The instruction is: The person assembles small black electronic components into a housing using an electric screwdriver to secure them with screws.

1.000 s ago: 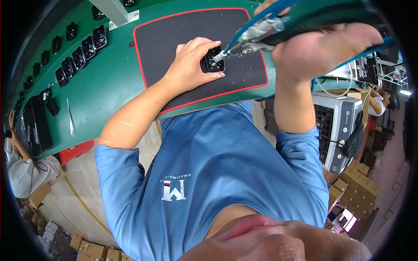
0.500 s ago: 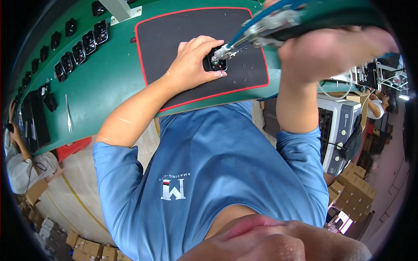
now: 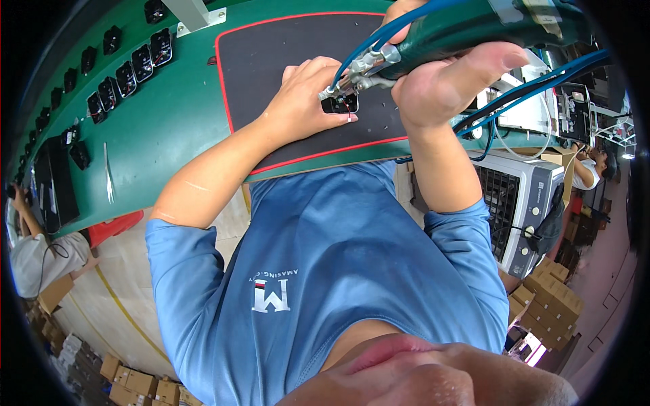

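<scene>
The left hand [image 3: 301, 97] grips the black casing [image 3: 348, 104], left of the right hand [image 3: 433, 93]

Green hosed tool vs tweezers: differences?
The green tool is gripped in the right hand; the tweezers lie untouched on the bench. The tool has a thick dark green body and metal head; the tweezers are slim and silver. Blue hoses run along the tool; the tweezers have none. Both show silvery parts.

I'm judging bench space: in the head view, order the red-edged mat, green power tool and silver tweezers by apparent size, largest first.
1. Red-edged mat
2. Green power tool, probably enlarged by nearness to the camera
3. Silver tweezers
</scene>
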A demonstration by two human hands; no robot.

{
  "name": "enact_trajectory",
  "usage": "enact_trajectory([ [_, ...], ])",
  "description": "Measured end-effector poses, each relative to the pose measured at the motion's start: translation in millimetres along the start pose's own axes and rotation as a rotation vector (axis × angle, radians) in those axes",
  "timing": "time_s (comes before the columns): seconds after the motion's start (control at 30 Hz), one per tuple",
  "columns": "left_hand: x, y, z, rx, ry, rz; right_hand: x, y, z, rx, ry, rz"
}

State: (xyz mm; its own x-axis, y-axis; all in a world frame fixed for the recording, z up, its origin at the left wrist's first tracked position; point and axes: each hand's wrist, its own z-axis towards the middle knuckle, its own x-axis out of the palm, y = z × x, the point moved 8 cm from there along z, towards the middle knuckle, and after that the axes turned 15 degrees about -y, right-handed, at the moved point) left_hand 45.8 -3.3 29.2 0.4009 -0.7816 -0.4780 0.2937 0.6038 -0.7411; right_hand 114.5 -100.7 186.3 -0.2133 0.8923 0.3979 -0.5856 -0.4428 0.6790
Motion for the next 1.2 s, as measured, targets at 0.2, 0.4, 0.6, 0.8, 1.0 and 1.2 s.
enact_trajectory([
  [0.2,0.6,0.3,-0.2,-0.027,-0.006,-0.065,-0.2,-18.5,-17.1,0.371,-0.404,0.292],
  [0.4,2.7,-6.8,-1.1,0.06,0.031,0.079,-1.3,0.6,9.6,0.093,0.024,0.087],
  [0.6,-0.1,4.0,1.4,-0.047,-0.019,0.002,17.7,51.6,41.4,-0.064,0.107,0.084],
  [0.8,3.1,6.0,-2.4,-0.051,0.056,0.049,28.0,59.3,38.6,0.08,-0.106,0.007],
  [1.0,3.9,1.3,-1.5,0.002,0.053,0.056,6.4,29.4,32.2,-0.023,-0.001,-0.011],
  [1.2,2.4,1.5,0.2,0.005,0.03,0.031,6.3,12.4,15.4,0.1,-0.004,0.051],
])
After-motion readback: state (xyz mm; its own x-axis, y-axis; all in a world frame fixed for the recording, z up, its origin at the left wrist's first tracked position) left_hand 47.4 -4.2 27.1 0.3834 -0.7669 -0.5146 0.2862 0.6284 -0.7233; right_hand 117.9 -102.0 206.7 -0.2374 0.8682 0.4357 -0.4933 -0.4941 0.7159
